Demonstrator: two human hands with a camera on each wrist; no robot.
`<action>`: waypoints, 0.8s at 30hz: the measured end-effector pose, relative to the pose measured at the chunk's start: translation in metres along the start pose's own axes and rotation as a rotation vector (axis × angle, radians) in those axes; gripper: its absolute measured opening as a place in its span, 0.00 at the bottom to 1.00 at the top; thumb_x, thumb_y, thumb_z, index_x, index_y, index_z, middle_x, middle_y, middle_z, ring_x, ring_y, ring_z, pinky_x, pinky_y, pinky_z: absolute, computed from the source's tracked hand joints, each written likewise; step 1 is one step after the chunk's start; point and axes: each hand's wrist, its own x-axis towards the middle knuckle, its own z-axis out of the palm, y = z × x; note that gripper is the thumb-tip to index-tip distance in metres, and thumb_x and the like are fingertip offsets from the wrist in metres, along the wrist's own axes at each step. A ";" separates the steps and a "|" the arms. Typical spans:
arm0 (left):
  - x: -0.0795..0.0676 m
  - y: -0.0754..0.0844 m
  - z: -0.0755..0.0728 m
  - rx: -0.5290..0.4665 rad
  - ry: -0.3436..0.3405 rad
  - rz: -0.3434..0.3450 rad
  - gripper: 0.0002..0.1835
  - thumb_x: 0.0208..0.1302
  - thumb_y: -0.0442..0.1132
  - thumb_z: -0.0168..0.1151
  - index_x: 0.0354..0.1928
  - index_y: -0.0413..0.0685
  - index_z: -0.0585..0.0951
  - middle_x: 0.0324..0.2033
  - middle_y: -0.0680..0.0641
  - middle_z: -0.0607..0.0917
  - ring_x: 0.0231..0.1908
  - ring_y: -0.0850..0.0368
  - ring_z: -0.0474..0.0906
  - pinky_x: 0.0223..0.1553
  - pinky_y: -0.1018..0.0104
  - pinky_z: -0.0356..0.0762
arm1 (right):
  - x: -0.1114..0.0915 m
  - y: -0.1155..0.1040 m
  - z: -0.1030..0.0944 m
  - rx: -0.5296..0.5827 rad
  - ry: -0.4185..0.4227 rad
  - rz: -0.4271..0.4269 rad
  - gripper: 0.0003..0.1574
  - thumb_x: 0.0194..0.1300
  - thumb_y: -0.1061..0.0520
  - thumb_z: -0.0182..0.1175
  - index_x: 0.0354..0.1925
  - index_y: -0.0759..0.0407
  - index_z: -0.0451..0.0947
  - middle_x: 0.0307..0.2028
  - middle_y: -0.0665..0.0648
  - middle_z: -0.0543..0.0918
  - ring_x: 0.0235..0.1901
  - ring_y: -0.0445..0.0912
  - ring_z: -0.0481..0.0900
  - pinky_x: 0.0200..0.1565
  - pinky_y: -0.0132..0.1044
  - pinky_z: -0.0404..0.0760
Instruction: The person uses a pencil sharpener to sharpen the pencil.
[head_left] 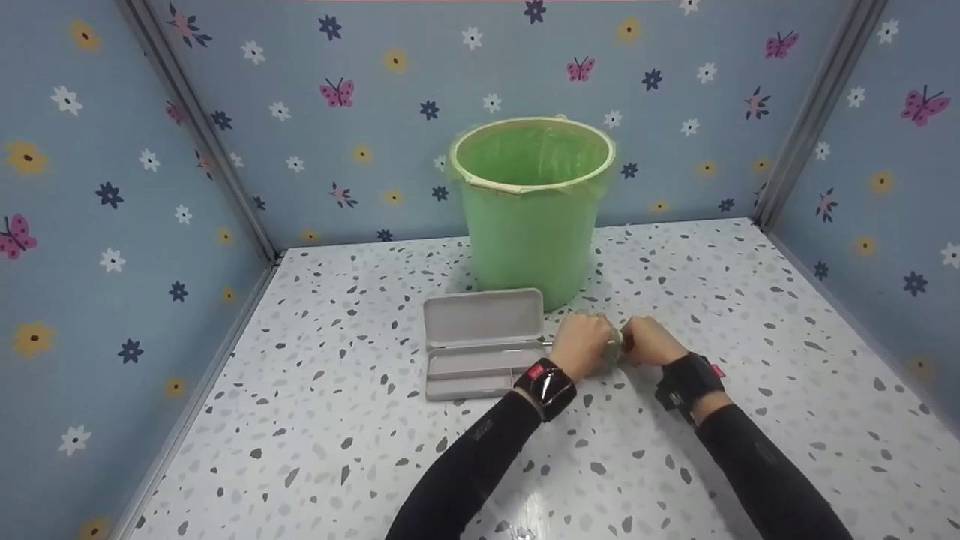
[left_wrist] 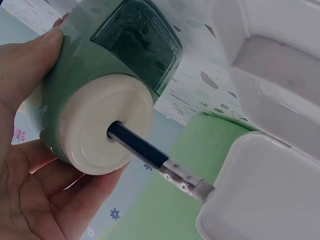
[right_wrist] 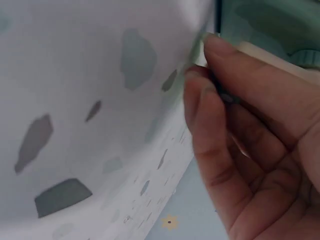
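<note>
In my left hand [head_left: 581,345] is a green pencil sharpener [left_wrist: 75,65], gripped round its body with the thumb on one side and fingers on the other. A dark pencil [left_wrist: 142,147] with a patterned silver band and pale eraser end sticks out of the hole in its cream face [left_wrist: 95,150]. The sharpener has a dark see-through shavings drawer [left_wrist: 145,45]. At the opposite end, my right hand [head_left: 651,343] pinches the sharpener's crank between thumb and fingertips, which mostly hide it. Just left of the hands lies a grey pencil case [head_left: 484,319], its lid raised.
Behind the case and hands stands a green bin [head_left: 532,240] with a liner folded over its rim. Patterned blue panels [head_left: 405,112] enclose the speckled white table [head_left: 337,420] at the back and both sides.
</note>
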 end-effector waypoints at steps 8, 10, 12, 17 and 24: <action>-0.003 0.001 -0.003 0.011 -0.012 -0.003 0.12 0.52 0.44 0.71 0.40 0.53 0.86 0.34 0.54 0.88 0.32 0.60 0.83 0.34 0.71 0.81 | -0.017 -0.006 -0.004 0.043 -0.017 0.023 0.10 0.44 0.69 0.72 0.31 0.65 0.84 0.24 0.60 0.86 0.22 0.45 0.78 0.26 0.34 0.79; -0.004 0.000 -0.004 0.001 0.006 -0.003 0.09 0.52 0.41 0.71 0.38 0.56 0.87 0.33 0.55 0.88 0.32 0.60 0.83 0.35 0.72 0.81 | -0.021 -0.008 -0.006 0.050 -0.021 0.014 0.10 0.45 0.69 0.71 0.31 0.65 0.85 0.25 0.59 0.86 0.22 0.45 0.78 0.26 0.35 0.79; -0.003 0.001 -0.004 0.006 0.015 -0.002 0.08 0.52 0.39 0.69 0.36 0.58 0.88 0.32 0.55 0.88 0.31 0.61 0.82 0.34 0.71 0.81 | -0.024 -0.011 -0.008 0.056 -0.024 0.006 0.10 0.44 0.70 0.71 0.30 0.64 0.84 0.24 0.58 0.86 0.22 0.45 0.78 0.26 0.35 0.79; -0.002 0.001 -0.003 0.025 -0.005 0.001 0.08 0.53 0.38 0.66 0.35 0.58 0.88 0.30 0.55 0.88 0.29 0.61 0.82 0.33 0.71 0.80 | -0.029 -0.019 -0.015 0.038 -0.041 -0.024 0.08 0.43 0.69 0.72 0.24 0.64 0.82 0.21 0.56 0.84 0.19 0.43 0.77 0.24 0.34 0.78; 0.003 0.006 -0.004 0.052 -0.030 -0.020 0.08 0.57 0.39 0.65 0.35 0.62 0.88 0.30 0.57 0.88 0.30 0.61 0.81 0.32 0.71 0.79 | -0.034 -0.024 -0.022 0.003 0.006 -0.103 0.09 0.41 0.71 0.73 0.21 0.64 0.81 0.18 0.56 0.83 0.18 0.42 0.75 0.23 0.34 0.77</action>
